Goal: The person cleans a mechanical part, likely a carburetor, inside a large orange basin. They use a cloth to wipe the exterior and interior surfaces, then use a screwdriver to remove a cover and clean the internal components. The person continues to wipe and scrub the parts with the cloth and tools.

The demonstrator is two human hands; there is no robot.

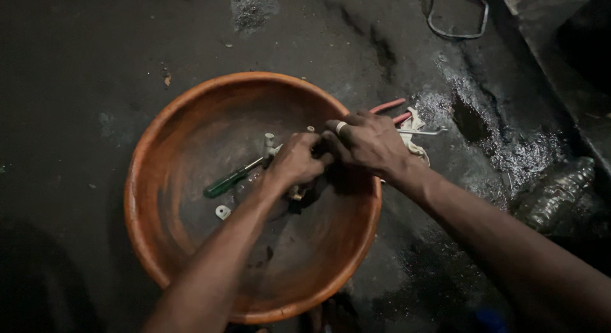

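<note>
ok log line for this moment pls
left hand on small metal part | right hand alongside | orange basin | green screwdriver inside

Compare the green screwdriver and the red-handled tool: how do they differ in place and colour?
The screwdriver lies inside the orange bowl; the red-handled tool lies outside it on the dark floor. The screwdriver has one green handle; the red-handled tool shows two red handles. The screwdriver's tip runs under the left hand; the red-handled tool is partly hidden behind the right hand. Neither handle is gripped.
</note>
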